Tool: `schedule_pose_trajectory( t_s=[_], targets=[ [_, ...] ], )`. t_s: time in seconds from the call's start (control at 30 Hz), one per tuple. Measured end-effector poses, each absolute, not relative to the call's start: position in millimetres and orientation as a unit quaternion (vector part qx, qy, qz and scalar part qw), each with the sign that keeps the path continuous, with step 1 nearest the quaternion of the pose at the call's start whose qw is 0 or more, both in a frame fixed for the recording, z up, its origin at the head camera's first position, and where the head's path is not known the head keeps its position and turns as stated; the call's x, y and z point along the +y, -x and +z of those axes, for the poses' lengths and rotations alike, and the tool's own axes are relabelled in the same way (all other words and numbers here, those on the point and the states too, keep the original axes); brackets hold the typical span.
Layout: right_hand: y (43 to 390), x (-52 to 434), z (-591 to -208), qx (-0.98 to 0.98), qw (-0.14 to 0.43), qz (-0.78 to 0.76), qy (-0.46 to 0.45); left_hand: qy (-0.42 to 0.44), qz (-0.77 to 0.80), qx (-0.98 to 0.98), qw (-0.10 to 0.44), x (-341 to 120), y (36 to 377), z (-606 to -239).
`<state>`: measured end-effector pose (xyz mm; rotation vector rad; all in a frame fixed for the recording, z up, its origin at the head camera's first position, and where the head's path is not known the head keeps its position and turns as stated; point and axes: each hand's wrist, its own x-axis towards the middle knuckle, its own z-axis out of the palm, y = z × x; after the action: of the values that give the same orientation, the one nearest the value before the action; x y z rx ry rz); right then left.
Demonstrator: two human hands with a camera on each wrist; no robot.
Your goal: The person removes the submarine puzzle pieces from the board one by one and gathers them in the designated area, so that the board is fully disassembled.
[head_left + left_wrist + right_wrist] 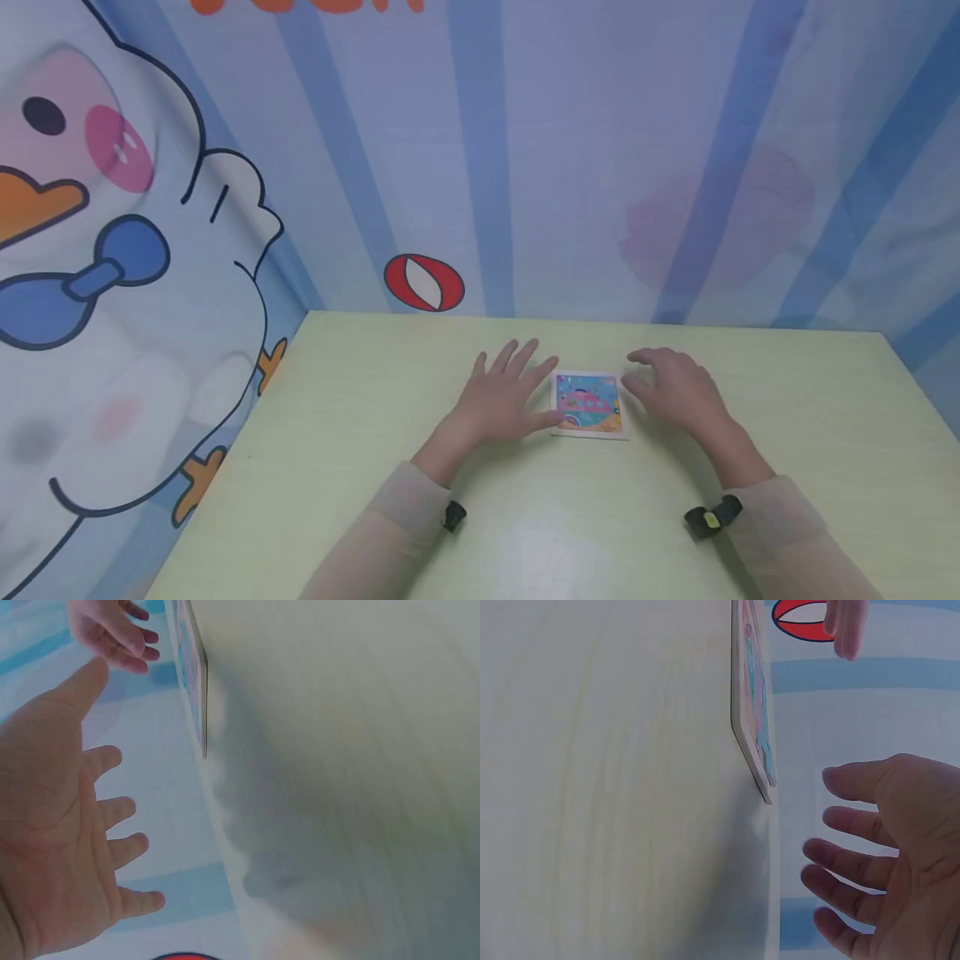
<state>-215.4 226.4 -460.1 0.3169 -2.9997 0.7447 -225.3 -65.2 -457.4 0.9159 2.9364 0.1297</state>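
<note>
A thin square picture board (588, 402) lies flat on the table, with a pale border and a pink submarine-like shape on a blue sea scene. My left hand (501, 403) hovers at its left side, fingers spread, the thumb overlapping the board's lower left edge in the head view. On the right side, my right hand (681, 393) is held above the table with fingers loosely bent and nothing in them. Both wrist views show the board edge-on, the left palm (52, 825) and the right palm (922, 855) apart from it.
The pale wooden table (315, 467) ends at the back against a striped blue cloth (570, 167). A large cartoon bird (135, 350) and a red and white ball (424, 283) are printed on that cloth. Each wrist wears a dark strap, such as the right one (712, 517).
</note>
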Motion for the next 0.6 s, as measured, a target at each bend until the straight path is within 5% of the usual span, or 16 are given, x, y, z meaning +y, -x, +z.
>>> schedule_pose_trajectory(
  t_s=[0.6],
  targets=[
    [237, 218, -473, -0.956, -0.053, 0.271, -0.096, -0.368, 0.0, 0.925, 0.097, -14, 210, -471]
  ],
)
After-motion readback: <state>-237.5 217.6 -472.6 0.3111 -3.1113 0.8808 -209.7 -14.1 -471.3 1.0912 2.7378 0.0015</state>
